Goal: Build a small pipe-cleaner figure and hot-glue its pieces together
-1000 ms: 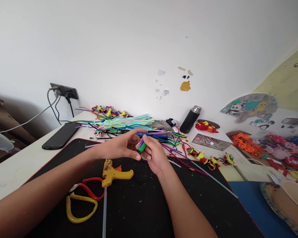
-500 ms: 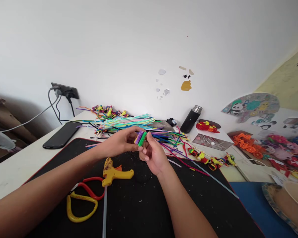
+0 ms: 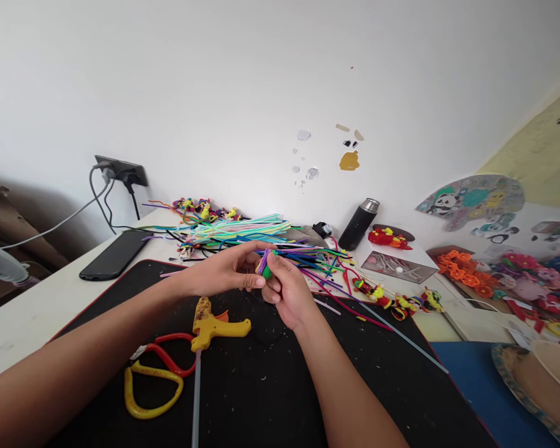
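A small purple and green fuzzy piece (image 3: 264, 264) is held between both hands above the black mat (image 3: 261, 386). My left hand (image 3: 236, 267) has its fingers curled round the piece from the left, thumb below it. From the right, my right hand (image 3: 284, 286) pinches the green side, its thumb lying over the front. The fingertips of both hands nearly meet and partly hide the piece. Just below my left hand lies a yellow glue gun (image 3: 210, 326) with a long glue stick. Red and yellow handled scissors (image 3: 154, 389) rest beside it.
Behind the hands lies a pile of coloured pipe cleaners (image 3: 247, 230). A black phone (image 3: 114, 255) is at the left. On the right stand a black bottle (image 3: 359, 224) and a white box (image 3: 396, 264), with small figures (image 3: 401, 303) in front.
The purple and green piece has turned slightly, and my right thumb now covers more of its green side. My left fingers have shifted a little around it.
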### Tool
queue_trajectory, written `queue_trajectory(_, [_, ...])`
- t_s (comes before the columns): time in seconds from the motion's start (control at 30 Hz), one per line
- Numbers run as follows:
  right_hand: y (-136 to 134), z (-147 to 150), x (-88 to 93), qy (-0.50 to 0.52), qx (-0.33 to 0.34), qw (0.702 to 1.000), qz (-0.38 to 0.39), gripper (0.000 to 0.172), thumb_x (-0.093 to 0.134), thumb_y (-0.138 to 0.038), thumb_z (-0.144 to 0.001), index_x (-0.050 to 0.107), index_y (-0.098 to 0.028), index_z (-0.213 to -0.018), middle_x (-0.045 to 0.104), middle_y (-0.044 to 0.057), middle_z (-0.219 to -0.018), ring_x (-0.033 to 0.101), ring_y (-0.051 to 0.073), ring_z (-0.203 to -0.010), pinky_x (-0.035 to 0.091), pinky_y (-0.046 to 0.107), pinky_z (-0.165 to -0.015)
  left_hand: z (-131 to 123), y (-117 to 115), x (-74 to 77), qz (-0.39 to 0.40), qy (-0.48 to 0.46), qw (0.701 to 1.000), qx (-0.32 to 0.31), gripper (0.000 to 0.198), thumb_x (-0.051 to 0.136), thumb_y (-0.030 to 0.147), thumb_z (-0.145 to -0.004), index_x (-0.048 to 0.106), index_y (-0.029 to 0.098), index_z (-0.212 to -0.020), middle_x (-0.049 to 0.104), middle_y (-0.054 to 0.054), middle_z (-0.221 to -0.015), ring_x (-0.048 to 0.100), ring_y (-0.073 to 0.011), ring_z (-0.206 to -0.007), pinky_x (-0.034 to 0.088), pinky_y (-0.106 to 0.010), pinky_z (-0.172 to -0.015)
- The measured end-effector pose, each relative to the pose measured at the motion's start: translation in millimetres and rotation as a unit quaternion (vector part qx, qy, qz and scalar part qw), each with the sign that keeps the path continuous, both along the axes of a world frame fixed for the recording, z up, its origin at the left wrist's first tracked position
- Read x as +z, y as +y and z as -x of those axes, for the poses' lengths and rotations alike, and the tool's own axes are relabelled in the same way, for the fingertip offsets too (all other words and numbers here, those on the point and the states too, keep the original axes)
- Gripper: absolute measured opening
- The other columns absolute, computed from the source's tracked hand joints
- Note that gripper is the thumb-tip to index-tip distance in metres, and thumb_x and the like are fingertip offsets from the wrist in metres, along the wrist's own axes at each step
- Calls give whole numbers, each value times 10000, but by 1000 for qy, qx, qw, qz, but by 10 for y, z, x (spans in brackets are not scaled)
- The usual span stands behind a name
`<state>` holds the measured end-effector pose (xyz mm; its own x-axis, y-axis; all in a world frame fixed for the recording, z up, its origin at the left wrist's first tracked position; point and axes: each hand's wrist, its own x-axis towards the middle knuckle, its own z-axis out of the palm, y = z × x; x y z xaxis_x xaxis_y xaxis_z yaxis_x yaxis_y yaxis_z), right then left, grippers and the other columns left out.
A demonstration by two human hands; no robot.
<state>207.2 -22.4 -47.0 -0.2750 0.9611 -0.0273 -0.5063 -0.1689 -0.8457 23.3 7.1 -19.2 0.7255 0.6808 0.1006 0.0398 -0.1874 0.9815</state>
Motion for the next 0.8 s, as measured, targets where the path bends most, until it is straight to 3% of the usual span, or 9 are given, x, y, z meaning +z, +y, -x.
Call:
queue_trajectory(0.23, [4, 23, -28, 1, 6, 1000, -4, 565, 866, -654, -764, 550, -186, -752, 430, -101, -515, 321, 33, -376, 199, 197, -403, -36, 14, -8, -11, 7, 1000, 16, 566, 770, 446, -916, 524, 195, -1359, 672, -10, -886, 609, -166, -761, 509, -282, -678])
queue_trajectory(0.4, [6, 15, -31, 12, 1, 1000, -8, 599, 794, -730, -796, 565, -179, -744, 494, -71, -540, 343, 39, -366, 207, 208, -396, -33, 10, 47, -24, 2, 998, 60, 571, 784, 464, -887, 529, 174, -1309, 649, 10, -810, 577, -154, -709, 456, -261, -634])
queue_trajectory(0.6, [-4, 31, -23, 1, 14, 1000, -5, 611, 801, -744, -775, 571, -178, -761, 525, -62, -560, 354, 42, -377, 211, 212, -398, -18, 12, 74, -66, 52, 989, 121, 654, 792, 486, -856, 521, 165, -1357, 423, 120, -605, 373, -110, -550, 278, -227, -532])
queue_trajectory(0.8, [2, 30, -57, -11, 14, 1000, -7, 564, 870, -640, -766, 526, -193, -743, 432, -104, -511, 318, 34, -372, 200, 206, -406, -50, -6, 50, -102, 75, 984, 122, 609, 791, 454, -842, 574, 148, -1322, 341, 134, -589, 318, -107, -543, 247, -233, -535])
